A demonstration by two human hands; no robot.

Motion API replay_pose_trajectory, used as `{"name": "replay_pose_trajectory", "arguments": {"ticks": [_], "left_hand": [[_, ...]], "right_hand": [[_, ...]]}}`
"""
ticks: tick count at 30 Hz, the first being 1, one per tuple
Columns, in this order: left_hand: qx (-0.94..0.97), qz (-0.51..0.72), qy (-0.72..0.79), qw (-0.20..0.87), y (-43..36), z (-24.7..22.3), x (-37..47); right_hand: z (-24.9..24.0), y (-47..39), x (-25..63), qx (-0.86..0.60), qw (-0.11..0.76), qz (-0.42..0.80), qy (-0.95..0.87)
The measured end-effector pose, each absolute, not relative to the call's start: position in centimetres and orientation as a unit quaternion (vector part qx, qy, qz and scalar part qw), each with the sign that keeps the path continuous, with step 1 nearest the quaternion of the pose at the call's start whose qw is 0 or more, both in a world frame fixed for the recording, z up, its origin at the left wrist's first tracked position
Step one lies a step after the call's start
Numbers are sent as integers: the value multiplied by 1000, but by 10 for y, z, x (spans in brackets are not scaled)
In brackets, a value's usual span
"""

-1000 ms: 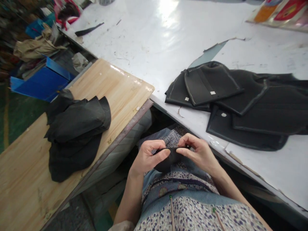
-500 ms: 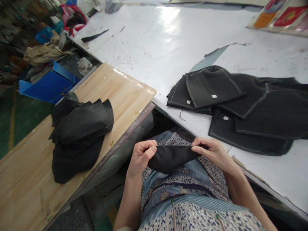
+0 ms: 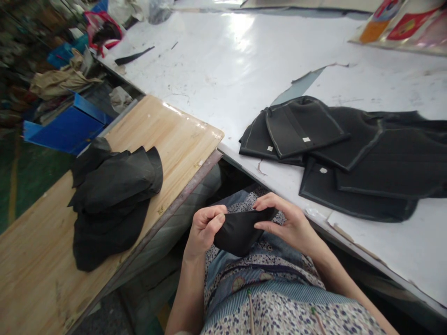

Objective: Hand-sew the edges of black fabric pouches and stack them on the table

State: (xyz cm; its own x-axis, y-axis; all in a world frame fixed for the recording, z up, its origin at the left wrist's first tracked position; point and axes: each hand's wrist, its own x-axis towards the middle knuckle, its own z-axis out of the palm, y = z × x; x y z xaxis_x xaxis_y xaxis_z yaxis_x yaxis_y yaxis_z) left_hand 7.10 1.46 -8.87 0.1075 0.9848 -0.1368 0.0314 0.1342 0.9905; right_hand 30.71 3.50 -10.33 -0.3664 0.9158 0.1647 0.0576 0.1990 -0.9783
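Note:
A small piece of black fabric (image 3: 240,232) is stretched between my two hands above my lap. Its left end is pinched between the thumb and fingers of my left hand (image 3: 206,230). My right hand (image 3: 284,221) is at the fabric's right part, thumb in front and fingers at the top edge, with a gap between thumb and fingertips. The fabric's far right end passes behind the right fingers and is partly hidden.
Black fabric pieces (image 3: 115,186) lie heaped on a wooden board (image 3: 185,125) at left. Several black sewn pieces (image 3: 387,163) overlap on the white table (image 3: 209,60) at right. A blue box (image 3: 70,125) stands beyond the board; a printed plastic bag (image 3: 405,28) lies far right.
My right hand has moved left along the fabric toward my left hand, and its thumb and fingers have spread apart. The left hand keeps its pinch. The view has shifted slightly.

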Motion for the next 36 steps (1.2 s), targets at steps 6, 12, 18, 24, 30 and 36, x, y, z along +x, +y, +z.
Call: {"name": "replay_pose_trajectory", "arguments": {"ticks": [6, 12, 18, 24, 30, 36], "left_hand": [[494, 439, 494, 565, 14, -90, 69], [502, 430, 483, 574, 15, -90, 71], [477, 445, 488, 579, 13, -93, 68], [386, 532, 534, 532, 12, -98, 60], [352, 546, 568, 505, 14, -100, 58], [337, 550, 580, 498, 16, -100, 60]], "right_hand": [[-107, 40, 305, -351, 394, 556, -642], [-105, 43, 300, -395, 357, 558, -637], [-106, 48, 298, -322, 329, 539, -706], [-114, 59, 329, -402, 352, 504, -679], [-127, 52, 329, -445, 437, 586, -518], [-149, 43, 313, -446, 498, 673, -317]]}}
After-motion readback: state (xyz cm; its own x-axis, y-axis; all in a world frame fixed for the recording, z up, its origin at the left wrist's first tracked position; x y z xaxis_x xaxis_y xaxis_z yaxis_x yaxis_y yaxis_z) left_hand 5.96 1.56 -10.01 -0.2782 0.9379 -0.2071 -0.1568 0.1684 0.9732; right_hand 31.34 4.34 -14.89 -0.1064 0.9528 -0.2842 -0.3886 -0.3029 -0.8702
